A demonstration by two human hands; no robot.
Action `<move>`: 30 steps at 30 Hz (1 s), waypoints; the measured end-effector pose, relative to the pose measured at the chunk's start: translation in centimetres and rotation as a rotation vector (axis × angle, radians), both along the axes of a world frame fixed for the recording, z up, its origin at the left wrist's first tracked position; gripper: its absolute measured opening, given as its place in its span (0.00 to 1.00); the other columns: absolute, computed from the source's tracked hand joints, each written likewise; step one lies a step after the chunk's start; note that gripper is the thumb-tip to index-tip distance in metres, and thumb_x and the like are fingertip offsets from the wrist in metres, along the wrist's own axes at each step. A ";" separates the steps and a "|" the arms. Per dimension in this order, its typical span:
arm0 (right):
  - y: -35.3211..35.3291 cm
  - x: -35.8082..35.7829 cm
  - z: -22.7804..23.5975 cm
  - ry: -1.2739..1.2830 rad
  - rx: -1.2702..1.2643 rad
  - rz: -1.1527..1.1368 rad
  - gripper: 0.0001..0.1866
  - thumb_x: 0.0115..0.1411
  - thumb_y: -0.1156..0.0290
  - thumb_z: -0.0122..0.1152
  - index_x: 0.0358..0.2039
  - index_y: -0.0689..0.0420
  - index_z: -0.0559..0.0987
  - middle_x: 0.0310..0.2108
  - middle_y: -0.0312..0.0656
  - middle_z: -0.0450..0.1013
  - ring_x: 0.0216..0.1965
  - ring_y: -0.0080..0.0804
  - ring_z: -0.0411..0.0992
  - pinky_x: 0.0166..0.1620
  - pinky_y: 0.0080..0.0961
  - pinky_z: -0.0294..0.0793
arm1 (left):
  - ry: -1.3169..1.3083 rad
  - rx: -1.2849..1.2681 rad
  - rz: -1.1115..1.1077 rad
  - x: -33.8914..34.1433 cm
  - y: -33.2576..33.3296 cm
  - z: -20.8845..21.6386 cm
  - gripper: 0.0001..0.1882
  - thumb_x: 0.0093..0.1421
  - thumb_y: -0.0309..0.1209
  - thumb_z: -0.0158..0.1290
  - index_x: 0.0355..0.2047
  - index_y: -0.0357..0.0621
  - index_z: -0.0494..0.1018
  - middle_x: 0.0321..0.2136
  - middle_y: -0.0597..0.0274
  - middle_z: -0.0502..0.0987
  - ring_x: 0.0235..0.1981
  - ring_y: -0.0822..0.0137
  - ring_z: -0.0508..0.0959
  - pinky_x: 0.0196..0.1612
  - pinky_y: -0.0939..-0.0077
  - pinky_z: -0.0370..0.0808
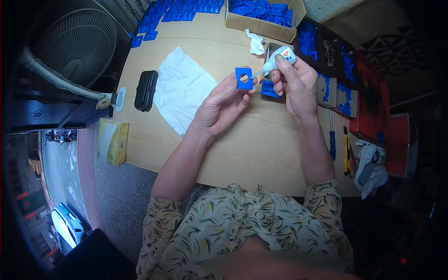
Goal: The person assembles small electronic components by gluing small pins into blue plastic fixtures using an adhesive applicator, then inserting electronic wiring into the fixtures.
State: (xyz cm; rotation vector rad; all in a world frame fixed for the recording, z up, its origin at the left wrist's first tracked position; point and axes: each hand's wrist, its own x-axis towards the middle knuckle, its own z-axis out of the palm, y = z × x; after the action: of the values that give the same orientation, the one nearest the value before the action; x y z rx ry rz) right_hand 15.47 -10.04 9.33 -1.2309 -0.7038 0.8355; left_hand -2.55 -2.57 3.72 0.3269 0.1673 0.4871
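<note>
My left hand (pixel 215 106) pinches a small blue square plastic plate (pixel 240 72) with a round hole in it, raised over the table. In my right hand (pixel 301 91) is a small white squeeze bottle (pixel 283 55), tilted so its narrow nozzle points down-left at the plate's right edge. Whether the tip touches the plate, I cannot tell. Just beyond my right fingers lies another blue plastic piece (pixel 268 88), partly hidden, beside a small open box (pixel 270 48). A white cloth (pixel 179 88) lies flat left of my left hand.
Rows of blue pieces (pixel 179 11) line the table's far edge, near a cardboard box (pixel 261 30) full of them. On the right are a dark tray (pixel 326 60), a screwdriver (pixel 332 140) and a yellow cutter (pixel 346 149). A black case (pixel 146 91) and a fan (pixel 77 44) are left.
</note>
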 end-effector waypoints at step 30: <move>-0.3 0.3 0.1 0.279 0.047 0.138 0.14 0.65 0.62 0.60 0.37 0.62 0.77 0.23 0.36 0.73 0.17 0.15 0.66 0.19 0.13 0.63 | -0.124 -0.068 -0.017 -0.1 0.1 0.4 0.32 0.66 0.30 0.53 0.67 0.47 0.53 0.55 0.49 0.67 0.49 0.61 0.73 0.52 0.73 0.73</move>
State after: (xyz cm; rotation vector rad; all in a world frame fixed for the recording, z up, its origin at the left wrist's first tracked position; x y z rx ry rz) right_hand 15.74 -10.35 9.47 -1.0066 -0.5814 1.0752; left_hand -2.65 -2.45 4.11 0.2309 0.0602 0.4827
